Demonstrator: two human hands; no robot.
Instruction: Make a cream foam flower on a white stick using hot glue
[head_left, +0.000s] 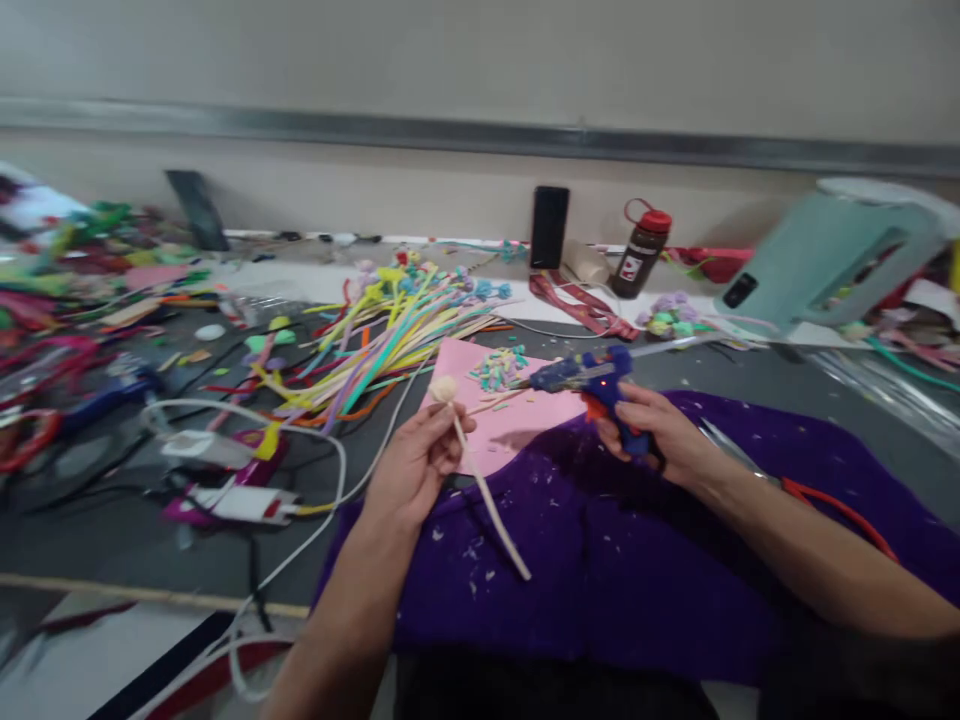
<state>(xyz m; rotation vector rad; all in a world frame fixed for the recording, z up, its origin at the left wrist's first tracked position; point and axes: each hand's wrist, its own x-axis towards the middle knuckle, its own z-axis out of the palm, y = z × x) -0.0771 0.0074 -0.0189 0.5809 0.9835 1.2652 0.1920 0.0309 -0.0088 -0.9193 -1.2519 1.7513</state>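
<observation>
My left hand [424, 455] pinches a cream fuzzy stem [489, 510] just below its round cream head [444, 389]; the stem hangs down to the right. My right hand [652, 430] is wrapped round the handle of a blue glue gun [581, 374], whose nozzle points left towards the round head without touching it. Below the nozzle lies a pink sheet [480, 440] with a small heap of pastel pieces [499, 370]. A thin stick [499, 400] lies across the sheet. Purple cloth [540, 560] spreads under both hands.
Coloured fuzzy stems [382, 350] lie beyond my left hand. White cables and a power strip [240, 500] are at left. Along the wall stand a phone [550, 228], a bottle [643, 252] and a tilted green kettle [817, 260]. Red-handled scissors [840, 510] lie by my right forearm.
</observation>
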